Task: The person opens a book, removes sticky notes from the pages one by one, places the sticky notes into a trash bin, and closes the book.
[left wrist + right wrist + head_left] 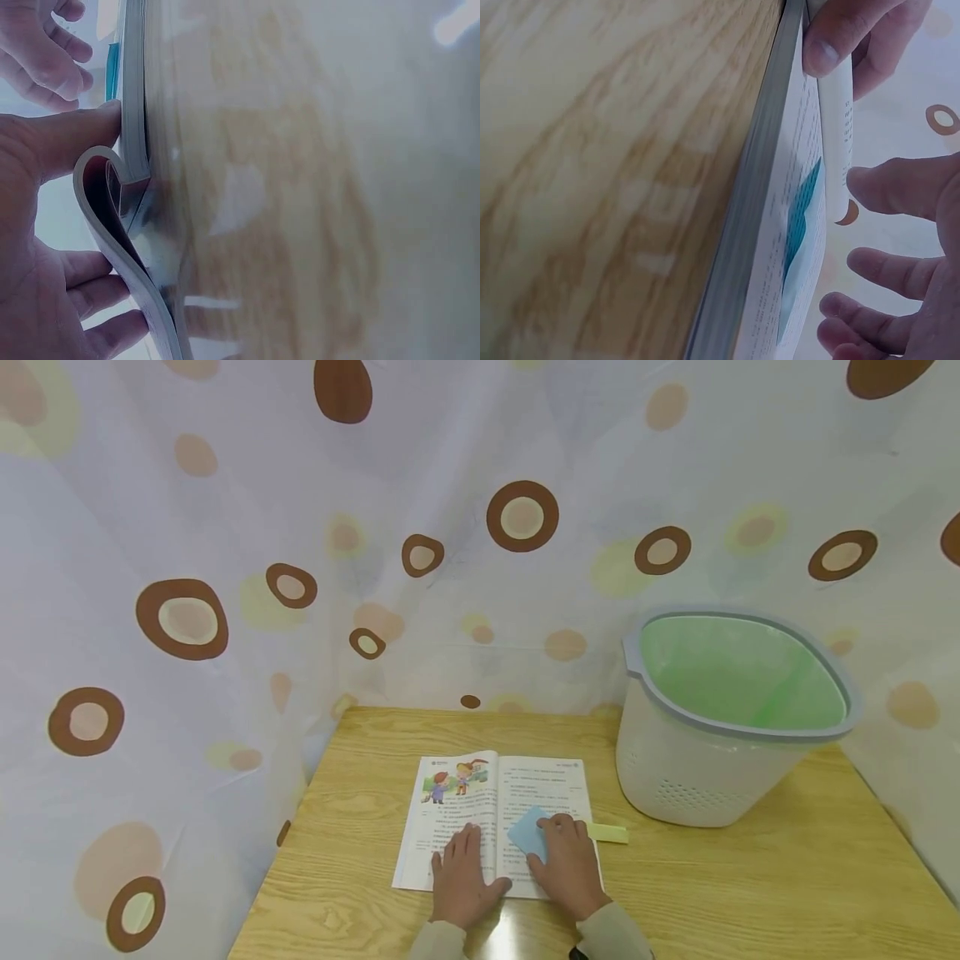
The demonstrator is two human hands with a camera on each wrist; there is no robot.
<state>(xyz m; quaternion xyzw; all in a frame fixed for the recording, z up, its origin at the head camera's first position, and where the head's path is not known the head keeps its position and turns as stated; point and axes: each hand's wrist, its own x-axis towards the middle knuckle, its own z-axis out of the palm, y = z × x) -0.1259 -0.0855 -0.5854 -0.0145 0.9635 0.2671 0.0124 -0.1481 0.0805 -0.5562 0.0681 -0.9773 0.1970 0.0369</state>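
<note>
An open book point(543, 785) with printed text and a coloured picture lies on the wooden table. My left hand point(459, 881) is spread on its left page, fingers pointing away and thumb reaching across the centre fold. In the left wrist view the pages point(112, 217) bulge in a curve at the spine. A light blue square sheet point(527, 833) lies on the right page under my right hand point(570, 868). The right wrist view shows the sheet's teal, dotted side point(801, 217) at a raised edge. There my right fingers point(889, 271) are loosely bent and apart, pinching nothing.
A pale yellow strip point(609, 833) lies just right of the book. A large white basket point(675, 760) with a grey rim and green inside stands at the back right of the table point(345, 835). Behind hangs a spotted curtain point(450, 460).
</note>
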